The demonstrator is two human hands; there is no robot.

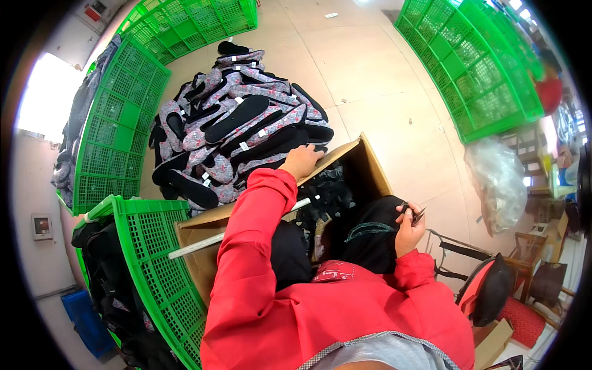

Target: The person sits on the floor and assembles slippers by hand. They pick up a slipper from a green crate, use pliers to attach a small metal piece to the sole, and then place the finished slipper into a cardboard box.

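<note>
My left hand reaches across the far edge of a cardboard box. Its fingers are stretched out and touch or nearly touch the black slippers at the near right of a pile. That pile of slippers, grey and pink floral with black soles and small white tags, lies on the floor beyond the box. In my right hand, at the right of my knee, is a pair of small dark thread snips, its pointed blades standing out past the fingers. Dark scraps lie inside the box between my legs.
Green plastic crates stand at the left, the nearest filled with black items. Another green crate is at the far right, beside a clear plastic bag. A white rod crosses the box. A blue container sits lower left.
</note>
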